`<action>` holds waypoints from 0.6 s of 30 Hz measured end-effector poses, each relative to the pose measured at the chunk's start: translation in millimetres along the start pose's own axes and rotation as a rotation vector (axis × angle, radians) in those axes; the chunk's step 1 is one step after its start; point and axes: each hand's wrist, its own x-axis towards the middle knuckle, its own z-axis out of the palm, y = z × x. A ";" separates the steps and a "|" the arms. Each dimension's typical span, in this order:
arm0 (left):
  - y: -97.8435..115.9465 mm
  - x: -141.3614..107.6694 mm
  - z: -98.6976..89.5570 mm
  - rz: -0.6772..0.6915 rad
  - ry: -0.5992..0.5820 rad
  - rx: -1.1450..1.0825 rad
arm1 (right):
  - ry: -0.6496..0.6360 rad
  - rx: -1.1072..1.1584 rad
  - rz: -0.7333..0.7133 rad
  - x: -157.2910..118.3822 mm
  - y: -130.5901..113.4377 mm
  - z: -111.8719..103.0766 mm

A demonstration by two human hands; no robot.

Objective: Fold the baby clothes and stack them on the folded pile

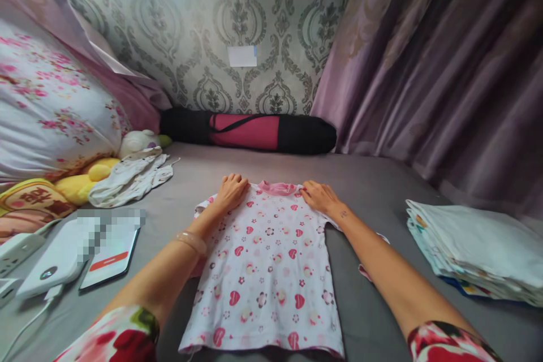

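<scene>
A small white shirt (271,271) with red hearts, flowers and a pink collar lies spread flat in front of me, collar at the far end. My left hand (232,189) is at its left shoulder, fingers curled over the cloth beside the collar. At the right shoulder, my right hand (321,197) is closed on the fabric in the same way. The fingertips of both hands are partly hidden. My right forearm covers most of the right sleeve, whose cuff shows beyond it.
Folded cloths (479,249) are stacked at the right. On the left lie a phone (111,257), a white power bank (57,260) with a cable, a power strip (19,251), a crumpled white cloth (131,178) and plush toys (80,184). A black and pink roll bag (248,131) rests along the wall.
</scene>
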 end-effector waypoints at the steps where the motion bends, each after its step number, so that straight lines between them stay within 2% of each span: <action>1: -1.6 2.7 2.1 0.002 -0.001 0.007 | -0.003 -0.009 -0.005 3.4 1.8 2.4; 10: -18.3 42.7 18.4 0.013 -0.012 -0.005 | -0.067 -0.018 -0.006 43.7 16.0 11.3; 18: -37.2 72.6 26.2 -0.038 0.023 0.052 | -0.010 0.019 0.033 75.8 23.6 17.2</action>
